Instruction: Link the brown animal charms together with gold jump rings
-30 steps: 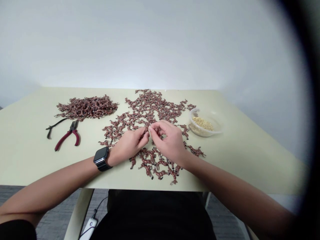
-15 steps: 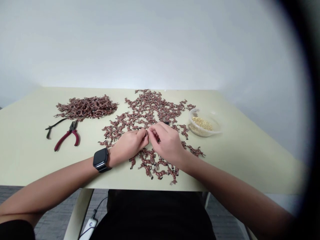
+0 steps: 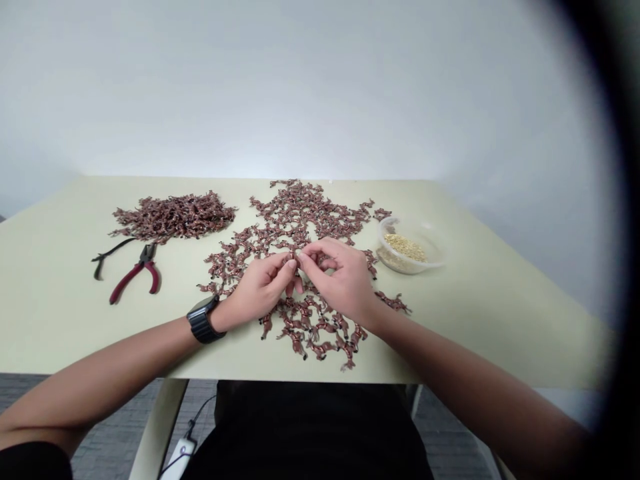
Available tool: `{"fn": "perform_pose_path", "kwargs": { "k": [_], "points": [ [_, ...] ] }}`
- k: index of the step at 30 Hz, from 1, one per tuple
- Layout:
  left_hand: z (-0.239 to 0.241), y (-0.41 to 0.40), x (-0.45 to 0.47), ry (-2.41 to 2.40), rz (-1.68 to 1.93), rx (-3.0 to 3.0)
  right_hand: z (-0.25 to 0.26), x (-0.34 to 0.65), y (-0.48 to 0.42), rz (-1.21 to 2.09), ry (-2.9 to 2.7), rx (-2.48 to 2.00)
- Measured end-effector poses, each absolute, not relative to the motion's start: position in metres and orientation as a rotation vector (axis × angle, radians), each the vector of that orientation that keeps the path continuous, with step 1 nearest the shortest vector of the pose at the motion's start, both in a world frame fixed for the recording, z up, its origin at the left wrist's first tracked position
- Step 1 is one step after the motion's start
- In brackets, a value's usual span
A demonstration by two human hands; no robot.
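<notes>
My left hand [image 3: 261, 285] and my right hand [image 3: 341, 272] meet fingertip to fingertip above the middle of the table. Thumb and fingers of the left hand are closed on a small brown horse figure [image 3: 295, 259], mostly covered by the fingers. My right hand pinches at the same spot; whatever its fingertips hold is too small to make out. Beneath and around both hands lie many loose brown horse figures [image 3: 320, 217] with dark hooves, spread over the tabletop. Several more horse figures [image 3: 323, 348] lie between my wrists and the front edge.
A dense heap of brown figures [image 3: 175, 215] lies at the back left. In front of it are red-handled pliers [image 3: 131, 277] and a black tool [image 3: 103, 260]. To the right stands a clear plastic bowl [image 3: 420, 265] with small gold-coloured pieces [image 3: 406, 247]. The pale table [image 3: 225, 363] ends near my body.
My left hand has rolled so its thumb shows on top, and its lower fingers have loosened. The right hand has shifted slightly right, its fingers more extended. Both hands stay together at the fingertips.
</notes>
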State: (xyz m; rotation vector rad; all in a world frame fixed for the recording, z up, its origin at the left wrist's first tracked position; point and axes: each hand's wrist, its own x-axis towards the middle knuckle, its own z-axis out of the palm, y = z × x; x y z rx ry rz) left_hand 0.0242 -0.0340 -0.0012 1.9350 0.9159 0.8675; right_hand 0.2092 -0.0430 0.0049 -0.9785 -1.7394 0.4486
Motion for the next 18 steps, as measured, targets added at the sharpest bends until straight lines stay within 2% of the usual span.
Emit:
{"fn": "perform_pose_path", "kwargs": {
  "k": [8, 18],
  "points": [
    [-0.0029, -0.0335, 0.0234, 0.915, 0.903, 1.928, 0.0069, 0.2123, -0.0419, 0.371, -1.786, -0.969],
    [0.0006, -0.0371, 0.0225, 1.051, 0.915, 2.189, 0.0085, 0.2084, -0.0492, 0.263, -1.752, -0.875]
  ]
}}
